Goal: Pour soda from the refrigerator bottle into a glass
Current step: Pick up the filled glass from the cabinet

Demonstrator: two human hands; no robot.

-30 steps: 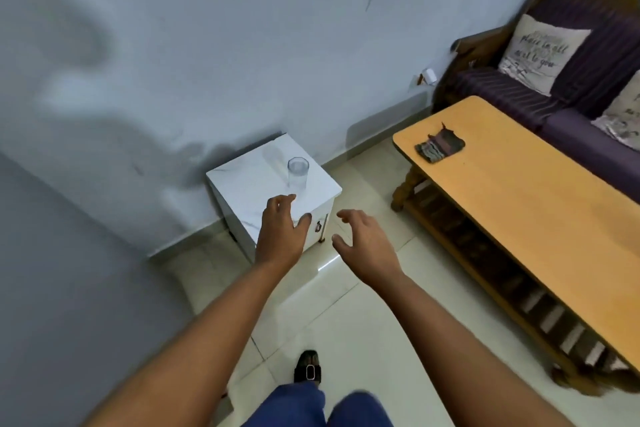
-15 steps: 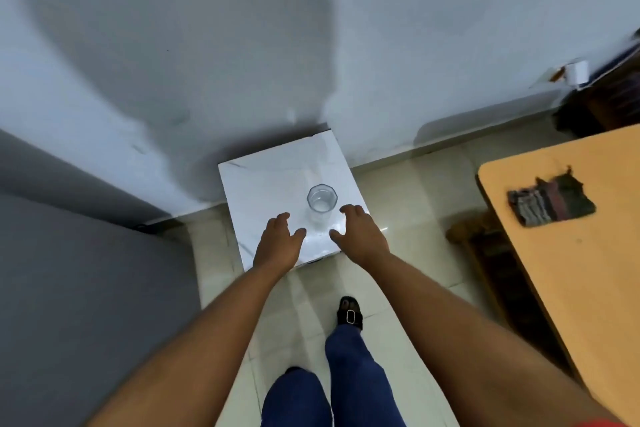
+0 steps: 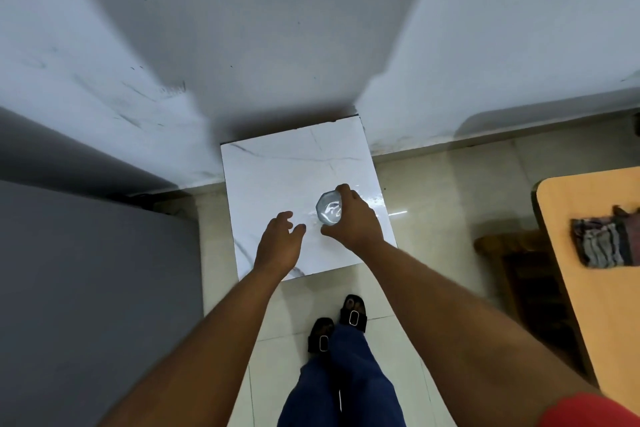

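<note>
A clear, empty drinking glass (image 3: 328,208) stands on the white marble-patterned top of a small cabinet (image 3: 277,180) against the wall. My right hand (image 3: 353,218) wraps around the glass from its right side, thumb in front and fingers behind. To the left of the glass my left hand (image 3: 280,243) hovers over the cabinet top with its fingers apart and holds nothing. No bottle is in view.
A large grey appliance surface (image 3: 86,288) fills the left side. At the right edge is a wooden table (image 3: 595,305) with a folded cloth (image 3: 602,243) on it. My sandalled feet (image 3: 339,322) stand on the tiled floor before the cabinet.
I have stepped up to the cabinet and now look straight down on it. My right hand has moved from beside the glass to closing around it; my left hand stays open nearby.
</note>
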